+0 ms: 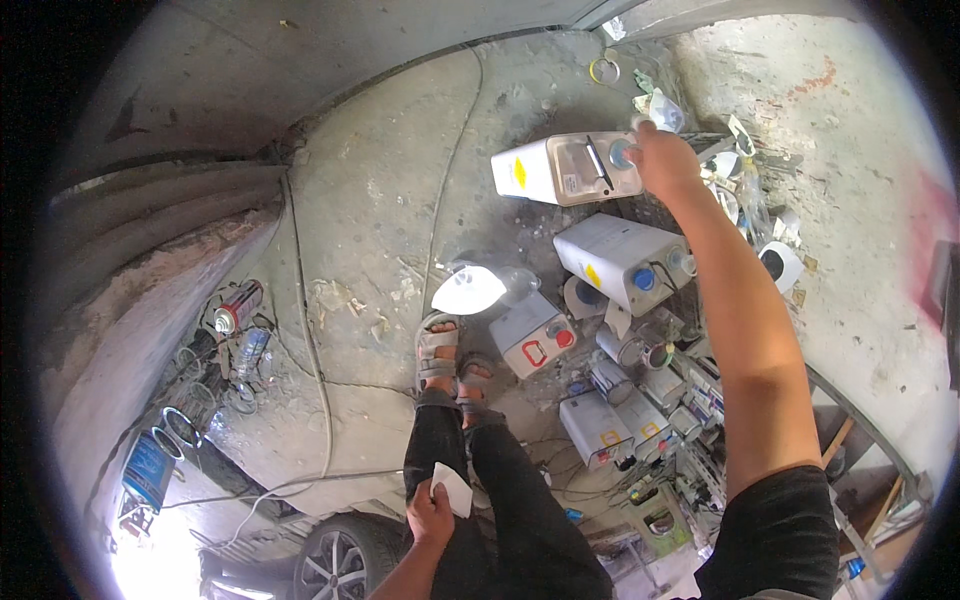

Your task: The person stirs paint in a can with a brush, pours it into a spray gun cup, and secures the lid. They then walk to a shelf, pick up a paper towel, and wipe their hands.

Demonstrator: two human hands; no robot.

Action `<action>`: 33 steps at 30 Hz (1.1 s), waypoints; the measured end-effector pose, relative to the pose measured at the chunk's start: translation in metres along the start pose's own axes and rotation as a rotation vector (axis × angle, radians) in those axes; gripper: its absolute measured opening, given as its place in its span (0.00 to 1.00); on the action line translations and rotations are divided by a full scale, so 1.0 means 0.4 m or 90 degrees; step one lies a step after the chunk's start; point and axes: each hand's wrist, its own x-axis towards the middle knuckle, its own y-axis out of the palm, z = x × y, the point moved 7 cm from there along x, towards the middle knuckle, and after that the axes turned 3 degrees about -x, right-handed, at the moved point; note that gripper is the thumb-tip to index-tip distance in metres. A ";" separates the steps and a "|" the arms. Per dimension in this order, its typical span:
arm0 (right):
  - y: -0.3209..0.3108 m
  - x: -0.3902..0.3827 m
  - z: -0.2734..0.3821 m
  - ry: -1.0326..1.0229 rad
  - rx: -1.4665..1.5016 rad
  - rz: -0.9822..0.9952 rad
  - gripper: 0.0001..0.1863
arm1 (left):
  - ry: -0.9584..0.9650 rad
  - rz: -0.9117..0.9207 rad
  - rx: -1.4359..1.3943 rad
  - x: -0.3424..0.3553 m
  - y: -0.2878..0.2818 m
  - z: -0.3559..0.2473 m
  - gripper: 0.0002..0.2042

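Note:
My left hand (429,515) grips a flat white piece (451,487), perhaps card or a pad, low over my dark trousers. My right hand (660,158) reaches out to the cap end of a white canister (525,178) with a yellow label and a black handle, at its blue cap (620,153). The fingers are closed; what they hold is too small to make out. Below that canister stands another white one (605,250) with a blue cap (642,280). Nearer my sandalled feet are a grey canister (518,332) with a red cap and a white plastic bag (470,290).
Several cans and containers (600,425) crowd the right beside a wall (820,150). Spray cans (238,306) and a blue tin (148,470) lie at the left. Cables (310,330) cross the concrete floor (370,180). A car wheel (340,560) shows at the bottom edge.

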 end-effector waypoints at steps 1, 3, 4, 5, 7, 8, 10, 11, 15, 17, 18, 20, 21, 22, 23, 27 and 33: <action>0.006 0.010 -0.017 0.058 0.015 0.009 0.21 | -0.007 -0.001 0.011 0.000 0.000 0.002 0.11; 0.011 0.029 -0.042 0.146 0.059 0.012 0.20 | -0.001 -0.002 0.012 0.000 -0.002 -0.001 0.11; 0.019 0.034 -0.055 0.190 0.114 0.037 0.21 | -0.015 0.012 0.017 0.001 0.001 0.002 0.11; 0.032 0.036 -0.064 0.230 0.174 0.079 0.23 | -0.020 0.020 0.016 0.002 0.002 0.003 0.12; 0.038 0.037 -0.071 0.257 0.210 0.108 0.24 | -0.021 0.024 0.005 0.004 0.002 0.002 0.13; 0.031 0.038 -0.071 0.246 0.186 0.096 0.24 | -0.015 0.019 -0.004 0.004 0.000 0.001 0.13; 0.022 0.038 -0.063 0.208 0.128 0.073 0.24 | -0.009 0.010 -0.009 0.004 -0.002 0.001 0.13; 0.020 0.039 -0.057 0.181 0.092 0.064 0.24 | -0.011 0.008 -0.006 0.004 -0.002 0.003 0.13; 0.045 0.044 -0.070 0.222 0.181 0.048 0.18 | 0.000 0.009 -0.009 0.000 0.001 0.008 0.13; 0.095 0.034 -0.094 0.352 0.423 0.106 0.15 | 0.010 0.005 0.026 0.000 0.000 0.008 0.11; 0.116 0.026 -0.105 0.415 0.547 0.119 0.14 | 0.023 -0.002 0.040 0.000 -0.001 0.004 0.10; 0.156 0.005 -0.109 0.529 0.743 0.141 0.10 | 0.006 0.007 0.035 0.003 0.000 0.008 0.09; 0.170 -0.005 -0.105 0.561 0.826 0.137 0.10 | -0.002 0.010 0.032 0.005 0.000 0.010 0.09; 0.175 -0.021 -0.114 0.624 0.876 0.108 0.10 | 0.002 0.008 0.040 0.006 -0.002 0.008 0.09; 0.179 -0.031 -0.108 0.623 0.921 0.090 0.09 | 0.009 0.007 0.048 0.009 -0.005 0.004 0.09; 0.168 -0.122 -0.075 0.573 0.991 -0.019 0.11 | 0.038 0.028 0.054 0.017 -0.011 -0.019 0.10; 0.223 -0.576 0.134 0.331 0.890 -0.086 0.14 | 0.099 0.044 0.144 0.038 -0.020 -0.088 0.14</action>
